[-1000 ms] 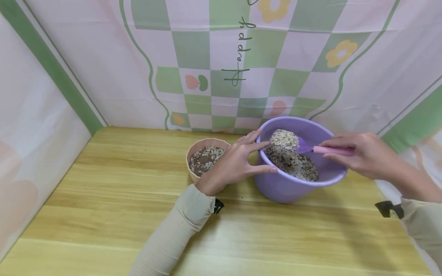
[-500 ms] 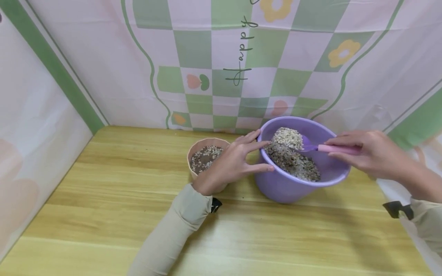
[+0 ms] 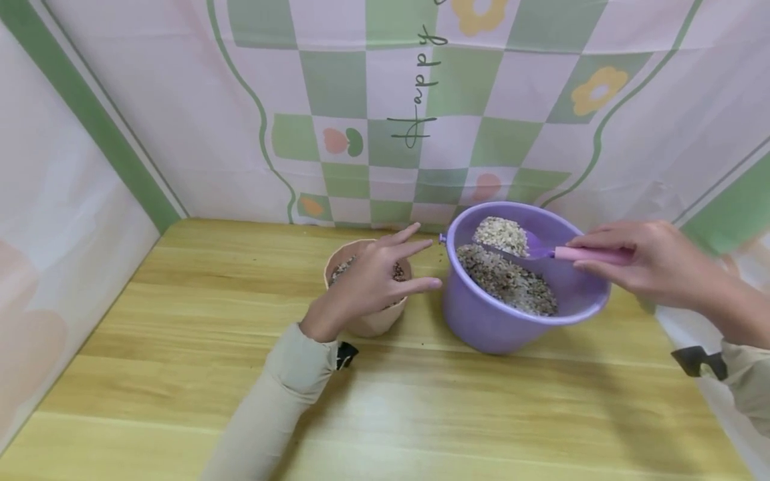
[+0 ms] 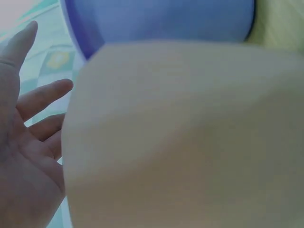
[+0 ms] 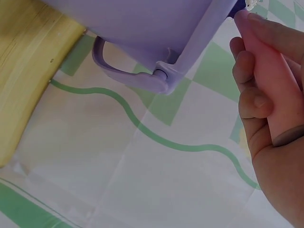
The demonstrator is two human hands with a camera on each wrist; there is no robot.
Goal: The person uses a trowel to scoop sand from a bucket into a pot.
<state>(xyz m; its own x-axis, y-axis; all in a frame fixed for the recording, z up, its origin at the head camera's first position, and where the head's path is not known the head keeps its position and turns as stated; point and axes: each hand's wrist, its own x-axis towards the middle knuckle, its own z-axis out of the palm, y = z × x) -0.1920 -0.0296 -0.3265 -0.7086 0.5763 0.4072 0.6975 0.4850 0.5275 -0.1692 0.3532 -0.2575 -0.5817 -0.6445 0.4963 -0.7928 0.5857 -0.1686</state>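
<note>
My right hand (image 3: pixel 656 260) grips the pink handle (image 5: pixel 273 76) of a small purple shovel (image 3: pixel 538 246). Pale gravel (image 3: pixel 500 235) is heaped on its blade, over the opening of a purple bucket (image 3: pixel 493 331). Darker mixed gravel (image 3: pixel 511 284) lies inside the bucket. My left hand (image 3: pixel 369 277) is above a peach flower pot (image 3: pixel 377 325), fingers spread and apart from the bucket. It hides much of the pot's contents, though some grit shows at the edges. In the left wrist view the pot wall (image 4: pixel 185 133) fills most of the picture beside the palm.
Both containers stand on a wooden table (image 3: pixel 180 347). A checkered cloth (image 3: pixel 397 100) hangs right behind them. The bucket's handle (image 5: pixel 128 78) hangs down on its outer side. Small dark specks lie on the tabletop.
My left hand has let go of the bucket's rim and moved left over the pot. The loaded shovel has shifted slightly right and stays over the bucket.
</note>
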